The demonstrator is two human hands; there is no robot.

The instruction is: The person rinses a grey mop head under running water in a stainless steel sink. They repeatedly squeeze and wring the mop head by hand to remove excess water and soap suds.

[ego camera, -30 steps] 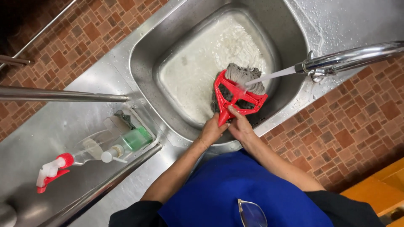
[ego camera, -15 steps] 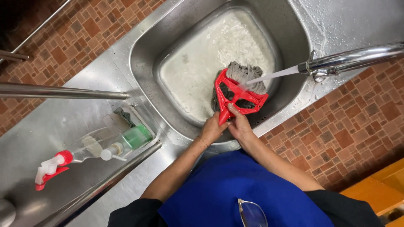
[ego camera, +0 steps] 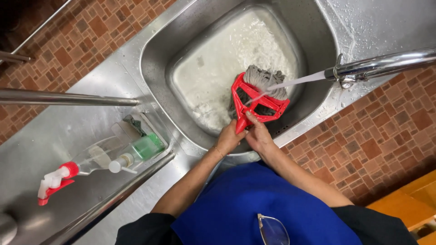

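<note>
Red mop head (ego camera: 256, 102) | clamped by left hand (ego camera: 229, 138), right hand (ego camera: 259, 136) | under tap (ego camera: 381, 66)

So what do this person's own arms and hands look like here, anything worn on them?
Both forearms are bare from the elbow down; black sleeves end near the elbows. The left hand has a thin bracelet at the wrist. The right hand shows no ring or glove that I can make out. A blue apron covers the chest, with glasses hanging at its neckline.

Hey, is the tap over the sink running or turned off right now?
Running: a stream of water leaves the tap and lands on the grey mop head in the sink.
</note>
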